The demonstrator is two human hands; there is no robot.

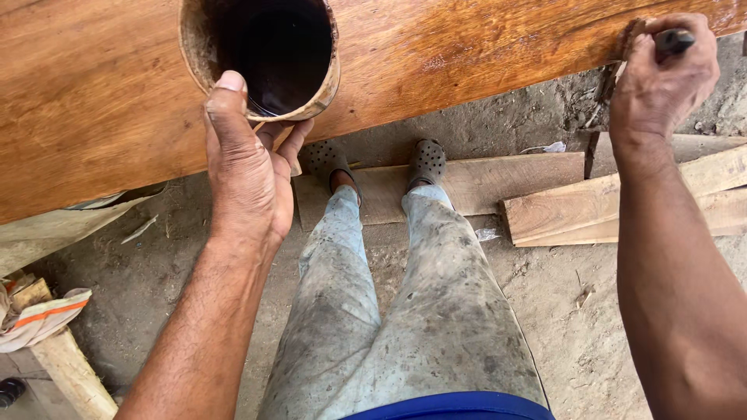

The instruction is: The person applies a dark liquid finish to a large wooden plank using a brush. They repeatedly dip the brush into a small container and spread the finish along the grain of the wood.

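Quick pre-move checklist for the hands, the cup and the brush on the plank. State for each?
1. Left hand grips the cup: ok, thumb on its rim, fingers under it.
2. Cup upright: ok, its open mouth faces up.
3. Cup contents: dark inside, level cannot tell.
4. Right hand closed on the brush handle: ok.
5. Bristles touching the plank: cannot tell, hand hides them.
6. Footing: ok, both shoes rest on a floor board.

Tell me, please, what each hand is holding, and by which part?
Left hand grips the round cup by its near rim; right hand holds a dark-handled tool by the handle.
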